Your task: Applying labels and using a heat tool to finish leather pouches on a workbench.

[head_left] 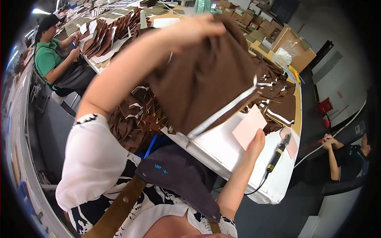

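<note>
My left hand (204, 29), blurred by motion, is raised at the far side of the table. Its fingers are closed on the top of a large piece of brown fabric (198, 79), which hangs down with a white strip and a zipper along its lower edge. In my right hand (256, 144), pinched between thumb and fingers, is a pale pink card (250, 127) over the white tabletop (222, 150). To the right of that hand lies a black pen-like tool (276, 156) with a metal tip and a cable, partly over another pink piece (291, 144).
Brown fabric pieces with white strips (281, 95) are heaped at the table's right. More brown pieces (137, 127) with small metal fittings hang at the left edge. A seated co-worker (53, 59) works far left; another person (351, 158) is at right. Cardboard boxes (256, 22) stand behind.
</note>
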Demonstrator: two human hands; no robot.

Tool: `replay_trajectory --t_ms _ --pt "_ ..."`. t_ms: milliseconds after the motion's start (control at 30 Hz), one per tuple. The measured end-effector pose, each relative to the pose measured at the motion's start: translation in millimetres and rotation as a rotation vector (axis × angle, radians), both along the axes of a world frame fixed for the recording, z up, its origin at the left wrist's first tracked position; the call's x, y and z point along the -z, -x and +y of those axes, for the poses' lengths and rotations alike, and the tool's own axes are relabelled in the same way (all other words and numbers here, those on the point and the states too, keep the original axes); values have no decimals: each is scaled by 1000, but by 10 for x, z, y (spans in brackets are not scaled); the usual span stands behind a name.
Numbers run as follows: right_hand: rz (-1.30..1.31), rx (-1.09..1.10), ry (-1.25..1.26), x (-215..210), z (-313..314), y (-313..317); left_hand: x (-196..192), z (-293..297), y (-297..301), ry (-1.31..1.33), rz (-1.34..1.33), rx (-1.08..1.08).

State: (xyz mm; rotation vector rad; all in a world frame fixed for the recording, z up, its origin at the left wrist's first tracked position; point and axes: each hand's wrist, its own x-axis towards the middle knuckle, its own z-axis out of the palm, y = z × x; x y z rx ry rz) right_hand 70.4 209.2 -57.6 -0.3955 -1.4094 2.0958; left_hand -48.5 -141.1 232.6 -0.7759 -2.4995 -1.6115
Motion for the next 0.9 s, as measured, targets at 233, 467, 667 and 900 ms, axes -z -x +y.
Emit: replay_trajectory --t_ms 233,467,667,900 --pt "-80 29 -132 26 -96 75 -809 -1643 1092 -217 -199 -99" --pt "-183 105 -321 65 -107 33 875 -2054 1824 1148 285 -486" --pt "-192 103 -339 54 -120 13 366 -1796 1381 1177 745 -403" --pt "-200 54 -296 -49 -239 2 1512 -1955 1365 1085 218 25"
